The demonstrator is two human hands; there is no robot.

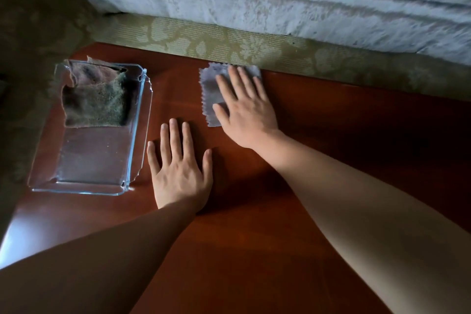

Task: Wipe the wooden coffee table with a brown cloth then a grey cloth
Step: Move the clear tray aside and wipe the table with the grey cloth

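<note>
Polished reddish wood of the coffee table (pixel 254 250) fills the view, with a patterned carpet (pixel 204 38) and a pale sofa (pixel 254 2) seen beyond its far edge. At the left a glass tray (pixel 137 120) is set on the table, and the brown cloth (pixel 96 99) is laid in its far half. Just right of the tray the left hand (pixel 181 173) is pressed flat on bare wood, fingers straight and spread, nothing held. Further right the grey cloth (pixel 211 89) is spread close to the far edge and pinned under the right hand (pixel 247 109), whose fingers are laid straight on it, not curled round it. Since the cloth is only pressed, not gripped, it could be bunched or slid off the far edge by a forward stroke, and the tray could be knocked by a leftward one. Counted: two cloths, one tray, two hands.
</note>
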